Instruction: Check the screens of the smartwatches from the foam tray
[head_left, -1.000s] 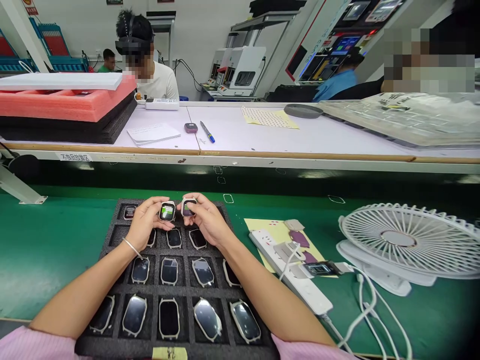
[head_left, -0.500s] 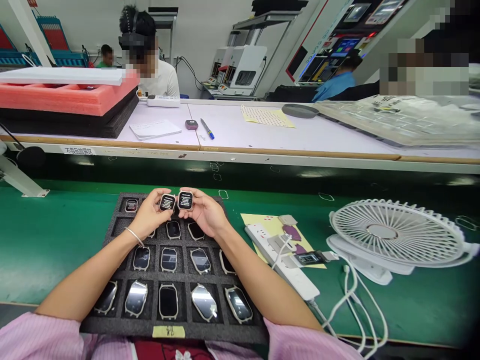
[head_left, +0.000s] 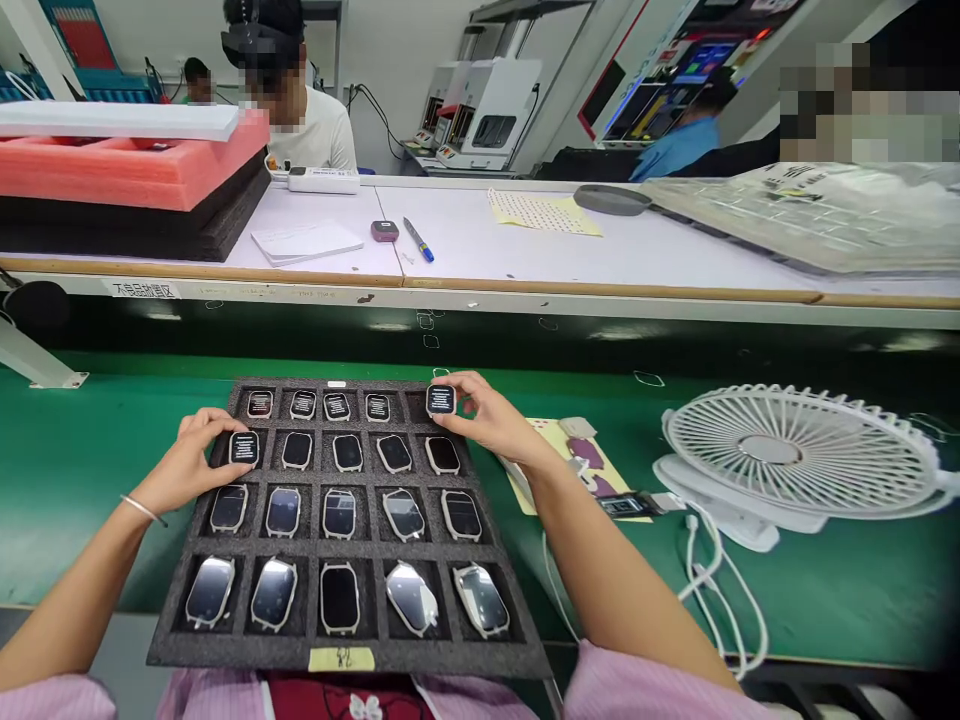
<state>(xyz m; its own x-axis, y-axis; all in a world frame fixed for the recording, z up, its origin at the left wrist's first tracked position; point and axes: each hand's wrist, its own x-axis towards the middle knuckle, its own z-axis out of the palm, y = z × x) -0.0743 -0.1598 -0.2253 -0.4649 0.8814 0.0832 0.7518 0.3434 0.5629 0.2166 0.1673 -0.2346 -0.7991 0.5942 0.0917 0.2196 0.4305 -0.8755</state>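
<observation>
A black foam tray (head_left: 225, 650) lies on the green mat in front of me, its pockets filled with several smartwatch bodies. My left hand (head_left: 191, 460) pinches a watch body (head_left: 244, 447) with a lit screen at the leftmost pocket of the second row. My right hand (head_left: 487, 415) pinches another lit watch body (head_left: 441, 399) at the rightmost pocket of the far row. Other watches in the far row (head_left: 337, 406) also show lit screens. The nearer rows hold dark-screened watches (head_left: 340, 596).
Right of the tray lie a white power strip with plugs on yellow paper (head_left: 592, 470), white cables (head_left: 712, 580) and a white desk fan (head_left: 795, 465). Across a dark gap stands a white bench with foam trays (head_left: 135, 190), notepad, pen (head_left: 416, 240). A seated person (head_left: 300, 110) faces me.
My hands held two watches together over the tray's far middle. They have moved apart, the left to the second row's left end, the right to the far row's right end.
</observation>
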